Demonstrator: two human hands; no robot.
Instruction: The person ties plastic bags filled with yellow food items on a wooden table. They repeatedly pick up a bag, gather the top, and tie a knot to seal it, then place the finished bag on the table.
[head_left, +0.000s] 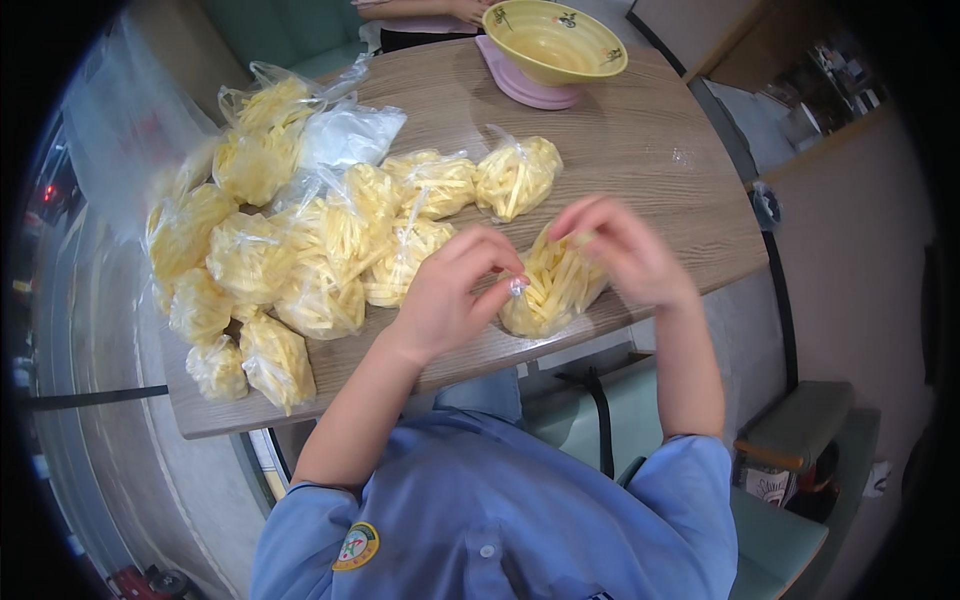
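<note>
A clear plastic bag of pale yellow cut strips (555, 289), which look like potato fries, stands by the table's near edge with its top loose. My left hand (461, 289) is at the bag's left side, thumb and fingertips pinching a shiny bit of its plastic. Over the upper right of the same bag hovers my right hand (626, 251), fingers curled and blurred by motion; whether it grips the plastic cannot be made out. Beyond both hands sits a knotted bag of strips (517, 180). Another filled bag (409, 259) lies just left of my left hand.
Several more filled bags (251, 255) crowd the left of the wooden table (660, 165). Among them is a bundle of white plastic bags (352, 135). A yellow bowl (555, 45) rests on a pink scale (525, 86) at the far side, near a person's arm (420, 9).
</note>
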